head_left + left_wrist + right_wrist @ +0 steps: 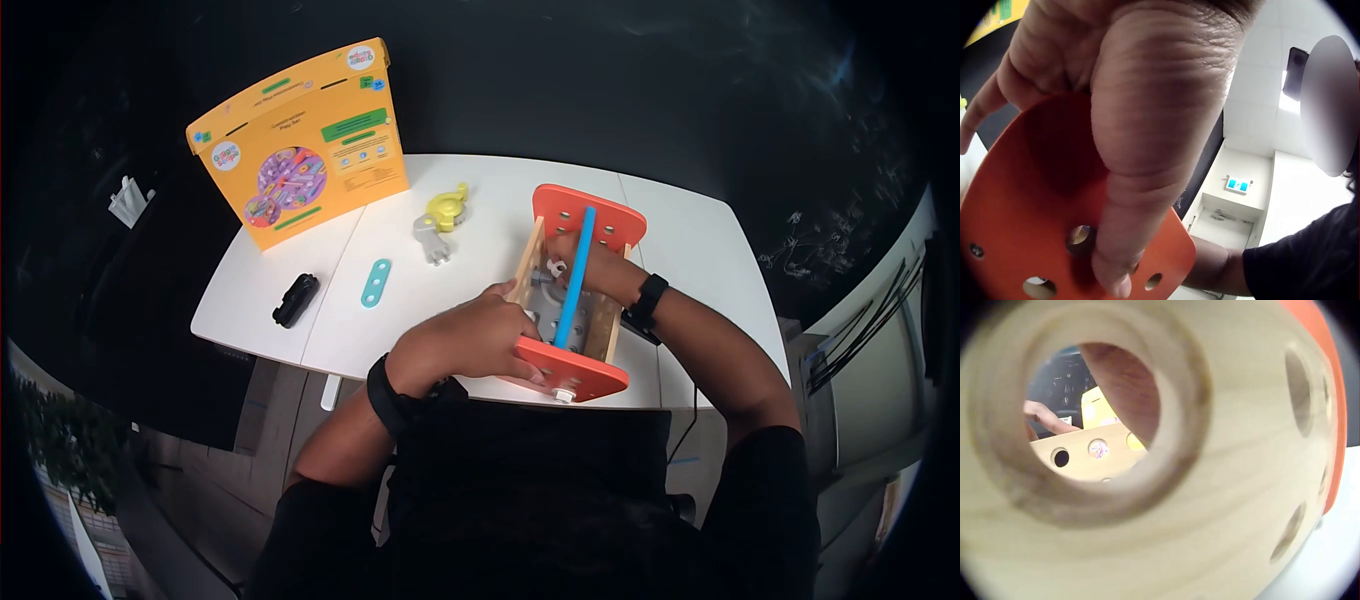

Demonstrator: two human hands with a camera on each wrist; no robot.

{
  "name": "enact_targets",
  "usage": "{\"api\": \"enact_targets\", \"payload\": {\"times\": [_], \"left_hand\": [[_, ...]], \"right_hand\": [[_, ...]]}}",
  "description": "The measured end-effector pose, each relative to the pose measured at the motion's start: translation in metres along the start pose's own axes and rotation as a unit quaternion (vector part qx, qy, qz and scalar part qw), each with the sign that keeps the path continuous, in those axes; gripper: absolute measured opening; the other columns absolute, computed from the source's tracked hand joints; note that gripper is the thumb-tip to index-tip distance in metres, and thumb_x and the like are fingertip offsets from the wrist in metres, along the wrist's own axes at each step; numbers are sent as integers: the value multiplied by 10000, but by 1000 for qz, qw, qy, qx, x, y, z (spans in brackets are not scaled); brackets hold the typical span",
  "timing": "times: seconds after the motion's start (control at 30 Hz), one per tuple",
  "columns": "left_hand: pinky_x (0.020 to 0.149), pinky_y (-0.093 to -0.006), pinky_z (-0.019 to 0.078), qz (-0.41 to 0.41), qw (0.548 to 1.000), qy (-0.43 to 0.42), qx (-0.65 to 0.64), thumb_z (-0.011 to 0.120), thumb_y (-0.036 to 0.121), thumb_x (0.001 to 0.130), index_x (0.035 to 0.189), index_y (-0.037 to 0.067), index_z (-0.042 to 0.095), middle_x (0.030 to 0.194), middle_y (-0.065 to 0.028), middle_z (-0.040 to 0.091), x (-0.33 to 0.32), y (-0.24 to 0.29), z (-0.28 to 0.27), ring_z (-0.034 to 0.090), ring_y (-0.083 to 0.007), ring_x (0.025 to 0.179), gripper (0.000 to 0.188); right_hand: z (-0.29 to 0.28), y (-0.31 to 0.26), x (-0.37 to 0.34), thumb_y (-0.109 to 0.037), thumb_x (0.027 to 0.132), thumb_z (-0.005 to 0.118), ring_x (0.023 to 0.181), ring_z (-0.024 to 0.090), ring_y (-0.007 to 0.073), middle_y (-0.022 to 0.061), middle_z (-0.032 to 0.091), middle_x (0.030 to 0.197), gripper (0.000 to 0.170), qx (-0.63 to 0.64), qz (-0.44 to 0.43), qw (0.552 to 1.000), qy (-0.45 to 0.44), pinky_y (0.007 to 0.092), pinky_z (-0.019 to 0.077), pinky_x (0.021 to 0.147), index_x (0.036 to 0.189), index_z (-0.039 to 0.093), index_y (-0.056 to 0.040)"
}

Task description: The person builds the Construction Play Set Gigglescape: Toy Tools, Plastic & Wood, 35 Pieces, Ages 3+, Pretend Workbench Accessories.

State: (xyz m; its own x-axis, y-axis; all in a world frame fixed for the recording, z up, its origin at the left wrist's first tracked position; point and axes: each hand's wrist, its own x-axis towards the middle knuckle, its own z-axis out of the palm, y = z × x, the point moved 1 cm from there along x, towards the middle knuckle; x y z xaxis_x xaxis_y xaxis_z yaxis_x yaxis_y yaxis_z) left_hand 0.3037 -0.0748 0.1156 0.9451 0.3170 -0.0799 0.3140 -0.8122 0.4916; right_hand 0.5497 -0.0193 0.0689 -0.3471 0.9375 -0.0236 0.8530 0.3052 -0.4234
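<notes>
A toy toolbox (585, 374) stands at the table's near edge, with red end panels, wooden sides and a blue bar (577, 270) along its top. My left hand (470, 338) grips its near left corner. In the left wrist view the thumb (1138, 206) lies across the holed red end panel (1016, 194). Under the blue bar, my right hand (590, 268) reaches into the box, its fingers at a small white piece (557, 267). Grey parts lie below it inside. A holed wooden side (1235, 481) fills the right wrist view and mostly hides that hand.
A yellow play set box (300, 150) stands at the back left of the white table (450, 285). Before it lie a teal holed strip (376, 283), a black object (296, 300), a grey toy piece (432, 240) and a yellow toy piece (447, 207).
</notes>
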Motion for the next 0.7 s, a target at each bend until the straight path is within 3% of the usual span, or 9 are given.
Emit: {"api": "enact_targets", "payload": {"times": [0.13, 0.27, 0.53, 0.7], "left_hand": [[1311, -557, 155, 7, 1000, 14, 0, 820, 224, 860, 1017, 84, 797, 910, -97, 773, -1, -4, 4, 727, -312, 937, 212], [1312, -560, 160, 4, 1000, 10, 12, 824, 165, 845, 933, 74, 791, 872, -104, 757, 0, -3, 4, 711, -331, 943, 131], [1316, -541, 166, 3, 1000, 21, 15, 810, 172, 865, 934, 64, 794, 863, -123, 754, 1, -5, 8, 702, -324, 926, 129], [1314, -537, 172, 11, 999, 32, 12, 803, 178, 879, 932, 56, 791, 863, -129, 753, 0, -4, 9, 705, -305, 908, 134]], "right_hand": [[10, 15, 10, 97, 860, 670, 790, 745, 208, 192, 712, 918, 162, -3, -72, 996, 62, 323, 597, 660, 1013, 667, 44], [18, 25, 20, 43, 834, 672, 742, 728, 260, 175, 699, 818, 86, 30, -34, 996, 71, 356, 572, 663, 919, 662, 34], [20, 32, 25, 37, 811, 650, 681, 693, 281, 200, 646, 724, 32, -57, -91, 991, 84, 377, 522, 607, 834, 672, 39], [21, 32, 25, 12, 852, 652, 790, 746, 303, 226, 696, 821, 73, -60, -78, 992, 73, 391, 565, 667, 905, 694, 41]]}}
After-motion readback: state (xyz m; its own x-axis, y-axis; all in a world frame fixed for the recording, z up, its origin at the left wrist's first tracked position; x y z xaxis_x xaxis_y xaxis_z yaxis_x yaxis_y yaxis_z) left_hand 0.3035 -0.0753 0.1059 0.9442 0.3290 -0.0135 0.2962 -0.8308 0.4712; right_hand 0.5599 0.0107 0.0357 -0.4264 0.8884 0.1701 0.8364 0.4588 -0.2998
